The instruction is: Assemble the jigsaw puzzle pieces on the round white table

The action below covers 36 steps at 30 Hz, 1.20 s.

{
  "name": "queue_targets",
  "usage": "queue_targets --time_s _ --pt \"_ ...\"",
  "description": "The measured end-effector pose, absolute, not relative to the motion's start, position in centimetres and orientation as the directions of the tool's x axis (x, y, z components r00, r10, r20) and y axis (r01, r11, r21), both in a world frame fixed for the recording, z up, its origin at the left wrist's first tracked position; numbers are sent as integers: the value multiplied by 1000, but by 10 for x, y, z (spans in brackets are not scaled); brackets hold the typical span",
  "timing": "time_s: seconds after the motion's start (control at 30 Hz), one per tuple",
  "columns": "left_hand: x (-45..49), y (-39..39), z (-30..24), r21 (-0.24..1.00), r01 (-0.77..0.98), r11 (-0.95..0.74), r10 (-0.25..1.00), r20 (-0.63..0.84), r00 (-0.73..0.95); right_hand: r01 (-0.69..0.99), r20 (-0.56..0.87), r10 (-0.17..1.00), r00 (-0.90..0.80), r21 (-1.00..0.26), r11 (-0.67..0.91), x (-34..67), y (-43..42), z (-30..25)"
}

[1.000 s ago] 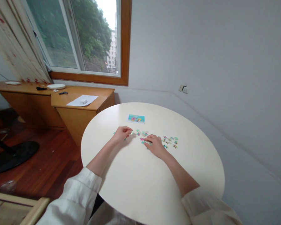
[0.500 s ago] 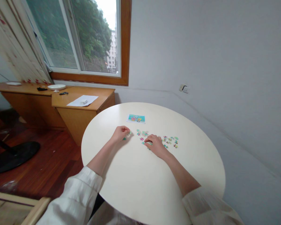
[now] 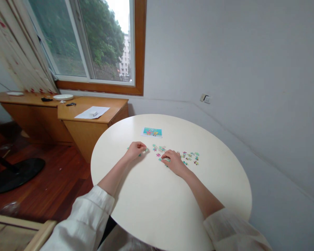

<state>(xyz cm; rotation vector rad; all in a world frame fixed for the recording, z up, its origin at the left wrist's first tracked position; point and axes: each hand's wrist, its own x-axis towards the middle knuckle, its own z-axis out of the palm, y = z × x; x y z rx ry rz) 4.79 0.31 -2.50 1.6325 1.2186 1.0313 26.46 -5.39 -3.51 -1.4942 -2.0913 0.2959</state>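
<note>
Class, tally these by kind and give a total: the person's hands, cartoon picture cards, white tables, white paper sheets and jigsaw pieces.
Left hand and right hand: 2
Cartoon picture card: 1
White table: 1
White paper sheet: 1
Jigsaw pieces: too small and crowded to count
Total: 5, without the pieces

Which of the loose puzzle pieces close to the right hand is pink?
The star-like pink piece, lying just left of the right hand. It looks pink all over; the nearby pieces look mainly green or mixed.
</note>
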Motion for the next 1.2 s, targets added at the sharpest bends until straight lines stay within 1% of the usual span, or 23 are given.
queue_targets --time_s 0.13,0.33,0.53,0.67,0.93,1.07,1.2 --pt "47 6 -31 878 423 -225 968 152 198 809 307 923 -232 -466 358 264 -54 -35" --pt "51 -3 -24 705 672 -229 973 137 188 827 299 930 -214 -450 336 264 -53 -34" --pt "51 -11 -11 543 800 -255 967 147 209 834 305 927 -220 -434 341 264 -53 -34" --pt "48 -8 -12 478 836 -269 963 166 214 850 300 931 -209 -415 325 264 -54 -32" --pt "52 -10 -12 461 838 -292 952 228 206 858 272 942 -199 -416 302 262 -53 -31" --pt "57 -17 -5 501 805 -320 942 261 212 852 267 941 -209 -423 310 262 -54 -30" --pt "62 -24 -2 531 758 -379 923 279 266 844 271 936 -224 -426 325 261 -55 -28"
